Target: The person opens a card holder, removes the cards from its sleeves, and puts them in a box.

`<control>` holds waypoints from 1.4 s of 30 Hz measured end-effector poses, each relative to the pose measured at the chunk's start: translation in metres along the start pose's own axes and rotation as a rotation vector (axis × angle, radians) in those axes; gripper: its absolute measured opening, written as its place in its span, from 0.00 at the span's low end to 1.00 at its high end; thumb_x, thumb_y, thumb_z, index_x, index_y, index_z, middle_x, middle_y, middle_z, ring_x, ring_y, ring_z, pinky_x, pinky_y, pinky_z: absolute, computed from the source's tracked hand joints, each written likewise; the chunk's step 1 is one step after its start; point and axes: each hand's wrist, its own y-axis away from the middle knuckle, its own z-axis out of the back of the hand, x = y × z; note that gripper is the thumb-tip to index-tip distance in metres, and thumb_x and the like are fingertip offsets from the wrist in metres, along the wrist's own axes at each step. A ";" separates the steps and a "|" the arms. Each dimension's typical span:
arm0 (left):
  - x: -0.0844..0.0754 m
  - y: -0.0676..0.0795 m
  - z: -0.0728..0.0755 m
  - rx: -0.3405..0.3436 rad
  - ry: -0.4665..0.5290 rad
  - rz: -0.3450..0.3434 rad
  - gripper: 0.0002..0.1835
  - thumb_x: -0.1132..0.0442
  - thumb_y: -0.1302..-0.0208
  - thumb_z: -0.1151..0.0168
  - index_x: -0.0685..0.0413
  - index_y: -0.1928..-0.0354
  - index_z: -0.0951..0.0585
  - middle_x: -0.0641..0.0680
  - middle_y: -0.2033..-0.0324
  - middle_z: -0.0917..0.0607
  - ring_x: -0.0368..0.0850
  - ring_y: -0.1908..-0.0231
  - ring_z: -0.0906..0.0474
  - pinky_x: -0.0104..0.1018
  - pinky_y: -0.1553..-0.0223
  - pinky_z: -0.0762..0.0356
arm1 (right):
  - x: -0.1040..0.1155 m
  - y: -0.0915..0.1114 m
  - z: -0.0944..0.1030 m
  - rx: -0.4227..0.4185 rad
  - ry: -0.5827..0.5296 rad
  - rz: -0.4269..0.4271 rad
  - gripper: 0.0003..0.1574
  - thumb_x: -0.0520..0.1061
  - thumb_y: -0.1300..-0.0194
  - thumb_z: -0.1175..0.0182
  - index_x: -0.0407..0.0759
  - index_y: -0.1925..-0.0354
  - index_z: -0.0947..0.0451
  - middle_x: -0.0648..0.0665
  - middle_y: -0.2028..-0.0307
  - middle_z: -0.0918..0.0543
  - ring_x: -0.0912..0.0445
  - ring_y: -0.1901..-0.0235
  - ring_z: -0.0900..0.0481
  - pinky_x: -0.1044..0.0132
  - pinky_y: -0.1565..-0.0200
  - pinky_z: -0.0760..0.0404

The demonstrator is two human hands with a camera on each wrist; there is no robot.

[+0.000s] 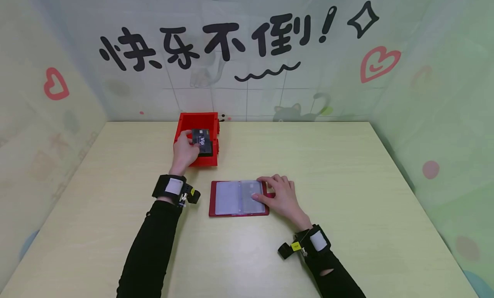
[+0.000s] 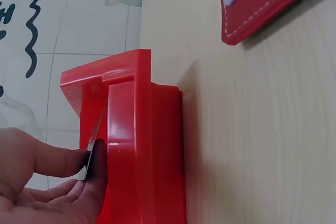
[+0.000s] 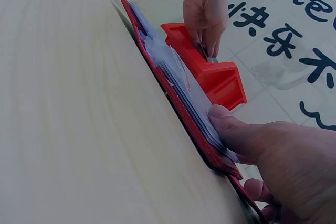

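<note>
A dark card (image 1: 202,137) printed "VIP" is pinched between the thumb and fingers of my left hand (image 1: 185,151), at the red plastic bin (image 1: 204,161). In the left wrist view the card (image 2: 93,142) shows edge-on, just inside the bin's rim. On the table lies an open red card holder (image 1: 212,199) with clear plastic sleeves (image 1: 227,198). My right hand (image 1: 284,198) grips its right edge, the thumb resting on the sleeves. The right wrist view shows several sleeve pages stacked under that thumb (image 3: 226,121), with the other fingers curled by the cover's edge.
The bin stands at the back of the light wooden table (image 1: 347,169), close to the printed backdrop (image 1: 328,83). The card holder lies nearer and to the right of it. A small red strap (image 1: 271,195) sticks out from the holder's right side.
</note>
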 end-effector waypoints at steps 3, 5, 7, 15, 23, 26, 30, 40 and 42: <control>-0.002 -0.002 -0.001 0.017 -0.054 -0.017 0.32 0.69 0.28 0.47 0.62 0.25 0.43 0.69 0.34 0.28 0.63 0.37 0.30 0.55 0.33 0.27 | -0.001 0.000 -0.001 0.014 0.001 -0.011 0.34 0.61 0.43 0.28 0.52 0.40 0.21 0.45 0.60 0.23 0.49 0.53 0.32 0.54 0.49 0.40; -0.003 -0.002 -0.001 0.028 -0.078 -0.027 0.32 0.70 0.28 0.47 0.63 0.25 0.43 0.70 0.35 0.28 0.63 0.38 0.30 0.55 0.34 0.27 | -0.001 0.000 -0.001 0.023 0.002 -0.018 0.35 0.61 0.42 0.28 0.52 0.40 0.21 0.45 0.59 0.23 0.49 0.52 0.32 0.54 0.48 0.40; -0.004 -0.003 -0.002 0.033 -0.100 -0.039 0.32 0.70 0.29 0.46 0.63 0.25 0.42 0.70 0.35 0.27 0.63 0.39 0.28 0.56 0.34 0.27 | -0.001 0.000 -0.001 0.025 0.002 -0.020 0.35 0.62 0.42 0.28 0.52 0.40 0.21 0.45 0.59 0.23 0.49 0.52 0.32 0.53 0.48 0.40; -0.003 -0.003 -0.007 0.045 -0.183 -0.073 0.25 0.72 0.30 0.46 0.66 0.32 0.31 0.70 0.37 0.24 0.64 0.44 0.25 0.56 0.37 0.25 | 0.000 0.000 -0.001 0.029 0.004 -0.027 0.35 0.61 0.42 0.28 0.52 0.40 0.21 0.45 0.60 0.23 0.49 0.52 0.33 0.53 0.48 0.40; 0.000 -0.005 -0.013 0.081 -0.261 -0.074 0.22 0.72 0.32 0.44 0.69 0.36 0.26 0.70 0.41 0.20 0.65 0.48 0.22 0.55 0.40 0.21 | 0.000 0.000 -0.002 0.030 0.006 -0.029 0.35 0.61 0.42 0.28 0.52 0.40 0.21 0.45 0.59 0.23 0.49 0.52 0.33 0.53 0.48 0.41; 0.001 -0.004 -0.015 0.088 -0.308 -0.079 0.21 0.71 0.33 0.42 0.69 0.38 0.24 0.69 0.44 0.19 0.64 0.51 0.21 0.55 0.42 0.20 | 0.000 0.000 -0.002 0.031 0.005 -0.028 0.35 0.62 0.42 0.28 0.52 0.40 0.21 0.45 0.59 0.23 0.49 0.52 0.33 0.54 0.48 0.41; 0.000 -0.002 -0.017 0.109 -0.353 -0.074 0.20 0.69 0.33 0.40 0.68 0.40 0.23 0.68 0.47 0.17 0.63 0.54 0.21 0.54 0.44 0.18 | 0.001 0.000 -0.001 0.027 0.002 -0.025 0.35 0.61 0.42 0.28 0.52 0.40 0.21 0.45 0.59 0.23 0.49 0.52 0.33 0.53 0.48 0.41; 0.000 0.001 -0.022 0.153 -0.455 -0.058 0.11 0.66 0.33 0.43 0.65 0.53 0.20 0.64 0.59 0.17 0.56 0.60 0.25 0.46 0.56 0.21 | 0.002 -0.002 0.001 0.023 -0.001 -0.024 0.34 0.61 0.42 0.28 0.51 0.40 0.21 0.44 0.58 0.22 0.49 0.52 0.32 0.53 0.48 0.41; 0.000 0.001 -0.022 0.149 -0.476 -0.070 0.09 0.67 0.33 0.43 0.65 0.56 0.20 0.64 0.62 0.17 0.56 0.62 0.25 0.45 0.57 0.22 | 0.002 -0.002 0.001 0.023 -0.002 -0.026 0.34 0.61 0.42 0.28 0.51 0.40 0.21 0.44 0.59 0.23 0.49 0.52 0.32 0.53 0.48 0.41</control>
